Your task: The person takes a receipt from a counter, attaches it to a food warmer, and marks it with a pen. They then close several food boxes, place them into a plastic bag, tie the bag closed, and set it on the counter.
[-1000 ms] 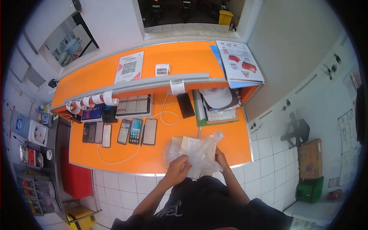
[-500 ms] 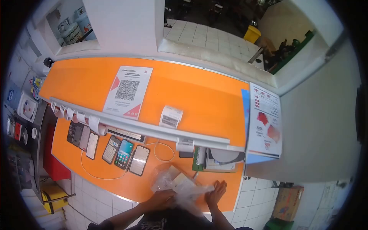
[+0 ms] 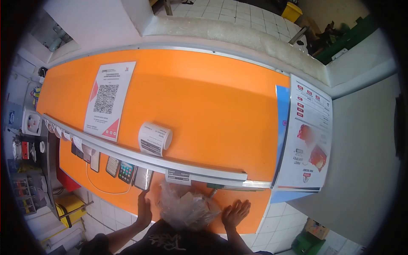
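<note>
A clear plastic bag (image 3: 180,210) with pale contents, too blurred to name, stands on the lower orange counter (image 3: 250,196) against my body. My left hand (image 3: 145,209) is just left of the bag, fingers stretched out and seen from the side, holding nothing. Its fingertips are near a phone (image 3: 143,178) with a light screen. To the right of the bag, my right hand (image 3: 236,213) rests flat on the counter with its fingers apart, free of the plastic.
Several phones, among them one with a lit screen (image 3: 126,171), lie left under a metal rail (image 3: 204,170) hung with paper slips. A curled receipt (image 3: 154,138) and a QR-code sheet (image 3: 109,100) are on the upper counter. A menu board (image 3: 304,136) is on the right.
Both hands have let go of the plastic bag. My left hand has moved left and my right hand lies flatter. The head view has shifted closer over the upper counter.
</note>
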`<state>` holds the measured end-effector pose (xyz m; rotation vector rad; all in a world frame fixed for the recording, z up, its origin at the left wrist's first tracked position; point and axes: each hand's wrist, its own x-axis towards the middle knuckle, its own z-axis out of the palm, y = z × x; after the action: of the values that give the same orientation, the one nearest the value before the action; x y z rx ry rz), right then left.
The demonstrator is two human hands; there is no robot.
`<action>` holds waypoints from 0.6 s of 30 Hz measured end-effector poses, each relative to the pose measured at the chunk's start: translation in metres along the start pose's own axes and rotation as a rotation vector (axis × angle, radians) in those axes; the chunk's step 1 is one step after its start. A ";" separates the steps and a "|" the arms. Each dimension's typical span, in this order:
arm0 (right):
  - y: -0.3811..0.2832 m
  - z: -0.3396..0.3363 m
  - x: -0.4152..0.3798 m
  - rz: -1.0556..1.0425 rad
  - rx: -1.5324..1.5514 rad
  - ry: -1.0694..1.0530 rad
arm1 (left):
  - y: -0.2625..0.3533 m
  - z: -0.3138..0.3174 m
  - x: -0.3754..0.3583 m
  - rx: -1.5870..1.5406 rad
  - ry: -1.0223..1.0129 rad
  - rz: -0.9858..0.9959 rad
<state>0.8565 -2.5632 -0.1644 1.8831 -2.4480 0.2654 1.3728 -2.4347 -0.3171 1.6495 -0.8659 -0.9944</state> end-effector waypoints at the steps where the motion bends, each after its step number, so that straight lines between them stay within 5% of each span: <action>1: -0.001 -0.003 0.000 0.007 -0.008 -0.024 | 0.051 0.023 0.004 0.191 -0.003 -0.085; 3: -0.005 -0.003 0.001 0.003 0.000 -0.031 | 0.211 0.095 0.025 0.583 -0.059 -0.251; 6: 0.001 0.001 -0.002 -0.017 -0.008 0.010 | 0.183 0.108 0.006 0.950 0.228 0.080; 9: 0.000 -0.001 -0.004 -0.017 -0.007 0.003 | 0.176 0.158 0.011 1.109 0.555 0.048; 18: -0.001 -0.002 -0.004 -0.017 -0.037 0.001 | 0.148 0.177 0.021 1.287 0.772 -0.078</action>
<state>0.8584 -2.5594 -0.1633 1.8876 -2.4173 0.2191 1.2082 -2.5584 -0.2103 2.8264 -0.9121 0.3910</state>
